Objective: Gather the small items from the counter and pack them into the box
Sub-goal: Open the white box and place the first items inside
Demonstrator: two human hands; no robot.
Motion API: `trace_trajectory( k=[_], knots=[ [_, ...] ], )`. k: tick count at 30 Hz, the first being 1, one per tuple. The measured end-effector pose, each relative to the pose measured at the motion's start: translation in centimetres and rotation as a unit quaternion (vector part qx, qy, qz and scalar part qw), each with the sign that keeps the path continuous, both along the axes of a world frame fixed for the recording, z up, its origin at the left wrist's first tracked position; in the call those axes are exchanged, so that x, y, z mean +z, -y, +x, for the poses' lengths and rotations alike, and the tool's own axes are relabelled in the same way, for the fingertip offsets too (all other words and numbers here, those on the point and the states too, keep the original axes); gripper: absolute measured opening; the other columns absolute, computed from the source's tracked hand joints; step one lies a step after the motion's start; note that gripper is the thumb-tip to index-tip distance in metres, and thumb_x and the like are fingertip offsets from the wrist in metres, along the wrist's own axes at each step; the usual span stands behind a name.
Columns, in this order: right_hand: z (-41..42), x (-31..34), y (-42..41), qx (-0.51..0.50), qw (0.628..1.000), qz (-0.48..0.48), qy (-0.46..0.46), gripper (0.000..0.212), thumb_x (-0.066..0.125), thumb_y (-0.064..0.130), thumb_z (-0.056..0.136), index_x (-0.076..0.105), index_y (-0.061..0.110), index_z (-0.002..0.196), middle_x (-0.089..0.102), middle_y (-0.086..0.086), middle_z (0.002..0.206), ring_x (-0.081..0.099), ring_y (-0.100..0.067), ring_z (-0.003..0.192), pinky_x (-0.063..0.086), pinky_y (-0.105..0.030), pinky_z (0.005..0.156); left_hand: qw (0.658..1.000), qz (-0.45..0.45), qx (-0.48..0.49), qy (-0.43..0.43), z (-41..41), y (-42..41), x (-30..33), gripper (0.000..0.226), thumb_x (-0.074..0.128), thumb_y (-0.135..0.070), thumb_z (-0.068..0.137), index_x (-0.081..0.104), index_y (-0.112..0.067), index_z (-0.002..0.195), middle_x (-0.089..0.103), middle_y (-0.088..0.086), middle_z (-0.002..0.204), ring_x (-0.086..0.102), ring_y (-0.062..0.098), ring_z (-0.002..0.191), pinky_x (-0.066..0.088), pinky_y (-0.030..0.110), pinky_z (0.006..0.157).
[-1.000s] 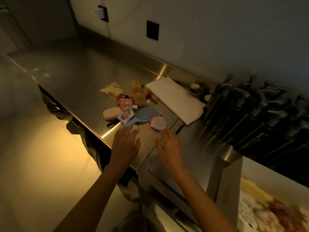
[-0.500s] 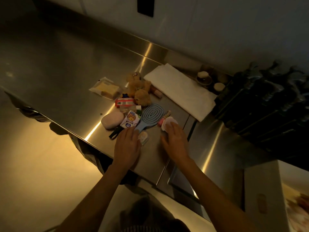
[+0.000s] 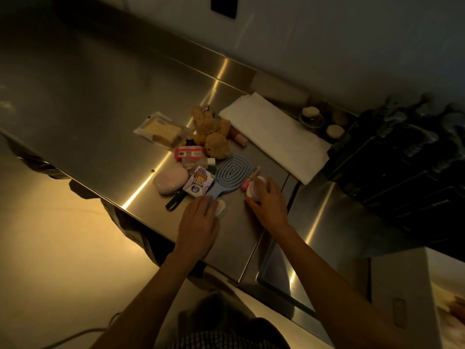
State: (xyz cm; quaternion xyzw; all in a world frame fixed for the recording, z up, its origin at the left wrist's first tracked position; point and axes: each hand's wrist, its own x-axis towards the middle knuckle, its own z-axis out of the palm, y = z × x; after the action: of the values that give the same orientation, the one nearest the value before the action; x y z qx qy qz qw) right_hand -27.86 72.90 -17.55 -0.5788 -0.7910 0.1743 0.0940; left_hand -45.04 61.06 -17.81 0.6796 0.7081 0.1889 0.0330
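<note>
Small items lie clustered on the steel counter [image 3: 100, 102]: a blue hairbrush [image 3: 231, 172], a pink oval case [image 3: 170, 181], a printed sachet [image 3: 198, 182], a red packet [image 3: 189, 152], a plush bear [image 3: 212, 133], a wrapped yellow bar [image 3: 161, 129] and a black clip [image 3: 175, 200]. My right hand [image 3: 268, 206] grips a round pink-white jar [image 3: 254, 191] beside a pink tube [image 3: 247, 182]. My left hand [image 3: 198, 226] lies over a small round pale item [image 3: 221, 209] by the brush handle. The white box [image 3: 427, 298] stands at the lower right.
A folded white cloth [image 3: 274, 133] lies behind the items. Dark pump bottles [image 3: 402, 157] crowd the right side. Small round pots [image 3: 310, 113] sit near the wall. A sunken steel panel [image 3: 314, 248] lies between the items and the box.
Both hands have reached forward from the counter edge to the items. The right hand has closed around the round jar; the left has come down over the small round item.
</note>
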Motion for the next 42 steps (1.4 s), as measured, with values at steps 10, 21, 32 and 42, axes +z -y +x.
trace_trajectory(
  k=[10,21,32,42],
  knots=[
    [2.0,0.3,2.1,0.006,0.999,0.019,-0.051,0.067,0.069,0.044,0.076,0.042,0.026,0.135,0.043,-0.004,0.13,0.043,-0.024,0.115,0.045,-0.034,0.082,0.993,-0.068,-0.091,-0.027,-0.7,-0.9,1.3,0.07,0.078,-0.026,0.073,0.048,-0.007,0.133,0.051,0.016,0.135,0.048,0.032,0.125,0.037,0.041,0.101],
    [3.9,2.4,5.0,0.014,0.99,0.06,-0.125,0.071,0.075,0.038,0.076,0.045,0.016,0.136,0.047,-0.009,0.129,0.045,-0.025,0.115,0.044,-0.032,0.085,0.923,-0.224,-0.232,-0.207,-2.4,-6.3,3.9,0.083,0.071,-0.042,0.077,0.03,-0.021,0.146,0.029,0.002,0.153,0.023,0.021,0.14,0.017,0.038,0.115],
    [5.8,3.4,5.5,-0.018,0.985,0.071,-0.156,0.07,0.075,0.038,0.075,0.044,0.018,0.135,0.045,-0.005,0.13,0.046,-0.021,0.114,0.049,-0.032,0.084,0.976,-0.13,-0.171,0.023,-0.6,-6.0,4.8,0.07,0.08,-0.03,0.071,0.051,-0.009,0.131,0.049,0.011,0.134,0.046,0.029,0.119,0.039,0.039,0.096],
    [11.4,11.2,3.7,-0.08,0.963,0.194,-0.172,0.07,0.076,0.037,0.071,0.048,0.019,0.133,0.048,-0.004,0.128,0.047,-0.02,0.112,0.047,-0.029,0.083,0.964,0.041,-0.189,0.18,7.0,-10.0,10.7,0.065,0.08,-0.027,0.068,0.055,-0.009,0.126,0.053,0.009,0.12,0.052,0.023,0.106,0.045,0.032,0.086]
  ],
)
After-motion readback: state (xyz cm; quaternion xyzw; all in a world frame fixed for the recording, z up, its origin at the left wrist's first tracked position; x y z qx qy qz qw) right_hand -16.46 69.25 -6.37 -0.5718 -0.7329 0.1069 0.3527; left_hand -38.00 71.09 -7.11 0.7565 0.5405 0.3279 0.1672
